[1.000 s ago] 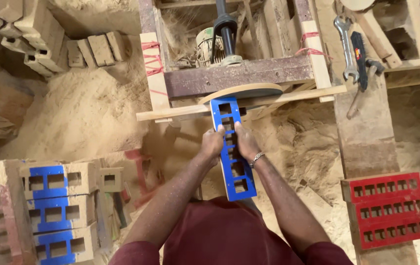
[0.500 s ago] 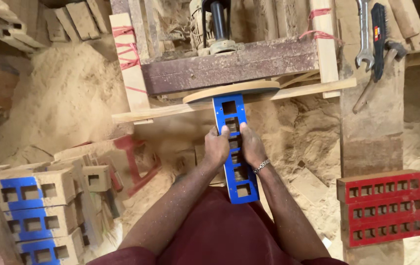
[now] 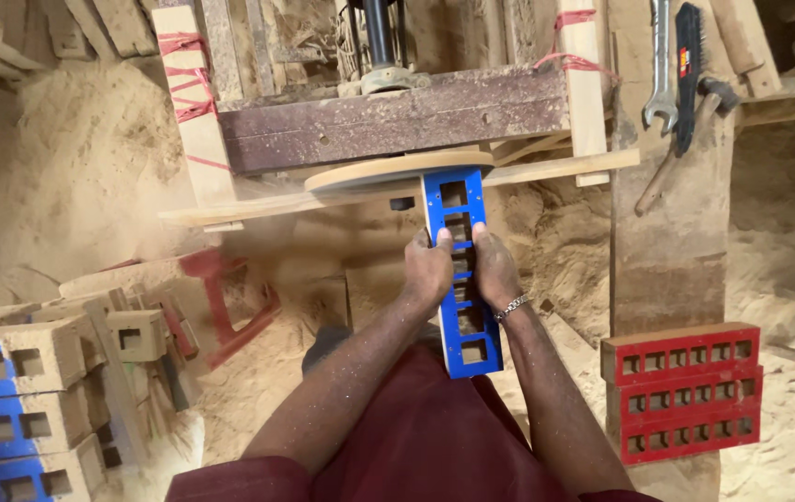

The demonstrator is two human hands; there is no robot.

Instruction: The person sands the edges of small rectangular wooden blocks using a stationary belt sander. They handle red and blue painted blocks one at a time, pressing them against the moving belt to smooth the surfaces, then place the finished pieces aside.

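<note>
We clamp the blue slotted block (image 3: 460,270) between our left hand (image 3: 428,270) and right hand (image 3: 495,268), its far end pressed at the sanding disc (image 3: 386,173); red blocks (image 3: 681,390) wait stacked rightward.

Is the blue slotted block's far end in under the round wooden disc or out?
In: blue slotted block, gripped by both hands, has its far end under the disc.

Single view, head-worn camera; looks steeply down and slightly forward over the person's own forearms; close range, the left hand (image 3: 428,270) and right hand (image 3: 495,270) sit near frame centre; the wooden machine frame (image 3: 397,121) fills the upper edge, the sawdust floor (image 3: 72,195) the sides; lap at the bottom edge; no second view to overlap.
</note>
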